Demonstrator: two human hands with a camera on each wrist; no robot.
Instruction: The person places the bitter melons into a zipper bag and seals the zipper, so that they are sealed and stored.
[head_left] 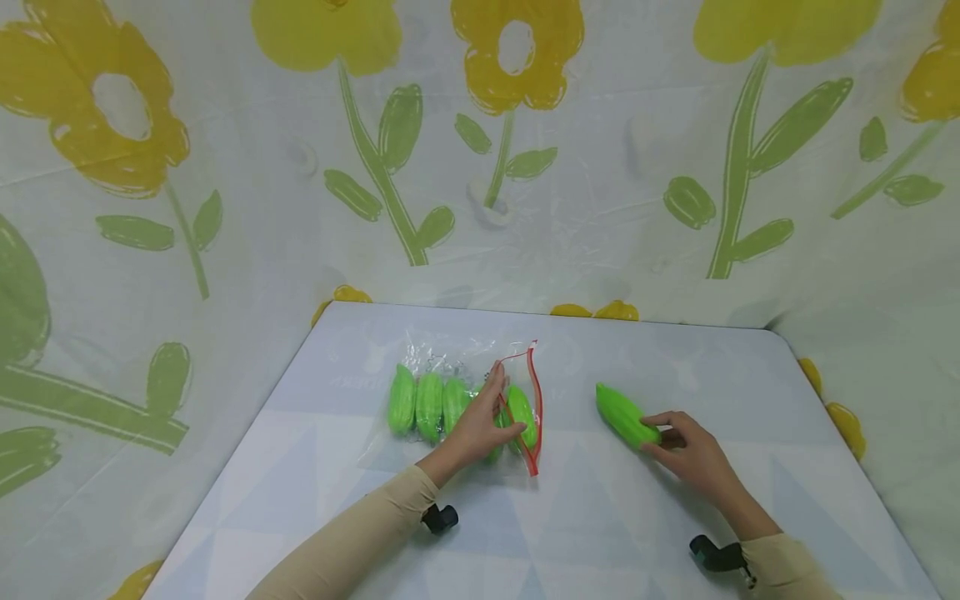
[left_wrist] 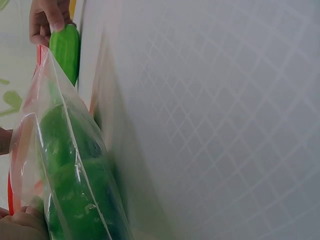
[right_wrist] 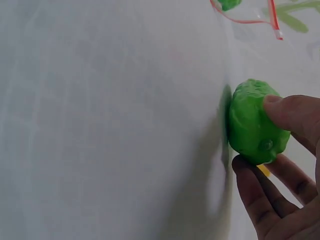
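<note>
A clear zip bag (head_left: 420, 343) with a red-edged mouth lies on the table, several green toy bitter melons (head_left: 429, 407) side by side in it. My left hand (head_left: 476, 421) holds the bag at its mouth, fingers and thumb spread along the upper lip, which stands apart from the lower one. Part of the hand's grip is hidden. To the right of the bag, my right hand (head_left: 693, 454) pinches another bumpy green bitter melon (head_left: 622, 415) by its near end, thumb on one side and fingers on the other. Its pointed end faces away to the left.
The pale table (head_left: 592, 533) has a triangle pattern. A curtain (head_left: 592, 192) printed with yellow flowers hangs behind it and on both sides. A small black camera (head_left: 441, 518) sits at the left wrist, another black camera (head_left: 712, 553) at the right.
</note>
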